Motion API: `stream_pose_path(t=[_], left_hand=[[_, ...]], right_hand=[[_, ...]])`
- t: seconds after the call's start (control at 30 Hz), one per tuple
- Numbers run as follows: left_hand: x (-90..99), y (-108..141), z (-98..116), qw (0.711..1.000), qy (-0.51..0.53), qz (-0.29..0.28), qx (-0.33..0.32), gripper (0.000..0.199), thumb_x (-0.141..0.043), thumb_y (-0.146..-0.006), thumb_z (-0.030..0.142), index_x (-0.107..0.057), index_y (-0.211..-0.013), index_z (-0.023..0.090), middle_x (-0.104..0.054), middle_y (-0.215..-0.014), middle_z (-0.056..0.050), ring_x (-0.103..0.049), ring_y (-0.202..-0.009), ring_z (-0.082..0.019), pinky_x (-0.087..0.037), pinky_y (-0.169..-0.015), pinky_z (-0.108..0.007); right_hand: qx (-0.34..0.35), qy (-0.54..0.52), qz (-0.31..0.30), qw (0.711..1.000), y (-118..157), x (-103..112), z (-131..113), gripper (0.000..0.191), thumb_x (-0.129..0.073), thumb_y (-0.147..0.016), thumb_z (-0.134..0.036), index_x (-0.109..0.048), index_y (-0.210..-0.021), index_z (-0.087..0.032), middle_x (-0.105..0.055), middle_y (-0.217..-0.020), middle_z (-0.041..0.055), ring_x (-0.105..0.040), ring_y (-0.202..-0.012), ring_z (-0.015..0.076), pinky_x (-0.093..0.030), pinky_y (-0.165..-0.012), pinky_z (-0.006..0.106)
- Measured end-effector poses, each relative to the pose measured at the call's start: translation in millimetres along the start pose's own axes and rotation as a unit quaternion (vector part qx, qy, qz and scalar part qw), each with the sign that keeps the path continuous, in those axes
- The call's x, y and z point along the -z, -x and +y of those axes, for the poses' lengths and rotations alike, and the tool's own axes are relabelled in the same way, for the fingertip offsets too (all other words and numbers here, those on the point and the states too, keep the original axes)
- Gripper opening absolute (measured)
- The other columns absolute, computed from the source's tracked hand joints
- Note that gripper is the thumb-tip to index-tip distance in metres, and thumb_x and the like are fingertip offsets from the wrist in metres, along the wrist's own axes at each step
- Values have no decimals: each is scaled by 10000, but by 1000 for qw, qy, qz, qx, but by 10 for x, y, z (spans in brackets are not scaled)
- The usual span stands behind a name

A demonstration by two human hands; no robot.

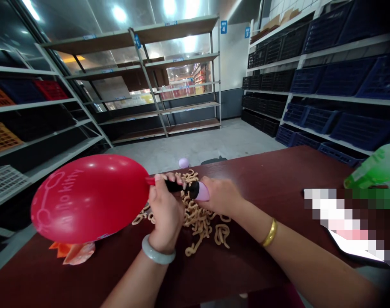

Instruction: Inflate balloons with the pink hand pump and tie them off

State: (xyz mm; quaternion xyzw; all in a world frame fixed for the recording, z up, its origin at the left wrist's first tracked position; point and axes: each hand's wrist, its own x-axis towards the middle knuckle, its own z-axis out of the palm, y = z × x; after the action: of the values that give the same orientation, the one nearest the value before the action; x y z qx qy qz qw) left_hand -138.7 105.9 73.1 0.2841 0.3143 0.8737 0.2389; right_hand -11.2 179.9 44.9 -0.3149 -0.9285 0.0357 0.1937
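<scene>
Left grip [164,207] holds balloon [92,199], right grip [223,194] purple-ended tube [202,191]. Beyond both, tabletop's [265,179] far edge; farther, sign [223,27] "4".

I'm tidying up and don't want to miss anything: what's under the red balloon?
Past the lower edge of the red balloon, an orange-and-pink piece shows on the table. The balloon hides the rest, so I can't tell what else is there.

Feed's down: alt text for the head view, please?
Left hand holds an inflated red balloon by the neck against a black and lilac pump; right hand grips its lilac end, above beige strands on a maroon table.
</scene>
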Motion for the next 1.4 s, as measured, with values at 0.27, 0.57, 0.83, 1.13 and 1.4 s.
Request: stream_pose_path(t=[0.27, 0.57, 0.83, 1.13, 1.4], left_hand=[[378, -473, 467, 994, 2, 60, -89, 135, -558, -839, 235, -458, -758, 193, -431, -682, 22, -476, -610, -114, -413, -570, -248], [142, -163, 84, 998, 25, 30, -46, 171, -542, -893, 280, -479, -763, 188, -449, -706, 5, -482, -626, -129, -421, -570, -266], [-122, 203, -133, 1000, 28, -6, 12, 184, -508, -923, 267, -506, -753, 196, -475, -734, -19, -489, -638, -147, -442, -589, -306], [181, -246, 284, 999, -2, 14, -51, 133, -551, -867, 238, -492, -761, 184, -434, -702, 7, -481, -637, -133, -434, -571, -269], [354, -407, 431, 993, 3, 37, -110, 102, -526, -860, 204, -486, -769, 179, -426, -706, 14, -471, -621, -115, -415, -565, -247]], right_hand=[[4, 38, -1, 999, -64, -3, 209, 459, -556, -800, -609, -536, -1028, -212, -694, -942, 58, -660, -817, 236, -395, -641, 303], [0, 49, -12, 999, -21, 1, 154, 431, -580, -781, -577, -526, -994, -206, -694, -902, 67, -657, -772, 236, -385, -624, 305], [9, -9, 15, 1000, 38, 4, -26, 406, -574, -790, -549, -524, -999, -204, -698, -897, 62, -659, -768, 234, -360, -601, 292], [9, -2, 3, 1000, -48, -46, 154, 482, -574, -772, -633, -529, -1010, -216, -704, -944, 53, -662, -818, 236, -376, -626, 288], [14, 32, 8, 999, -66, -54, 281, 467, -578, -773, -608, -528, -1015, -212, -703, -934, 64, -659, -786, 236, -362, -605, 294]])
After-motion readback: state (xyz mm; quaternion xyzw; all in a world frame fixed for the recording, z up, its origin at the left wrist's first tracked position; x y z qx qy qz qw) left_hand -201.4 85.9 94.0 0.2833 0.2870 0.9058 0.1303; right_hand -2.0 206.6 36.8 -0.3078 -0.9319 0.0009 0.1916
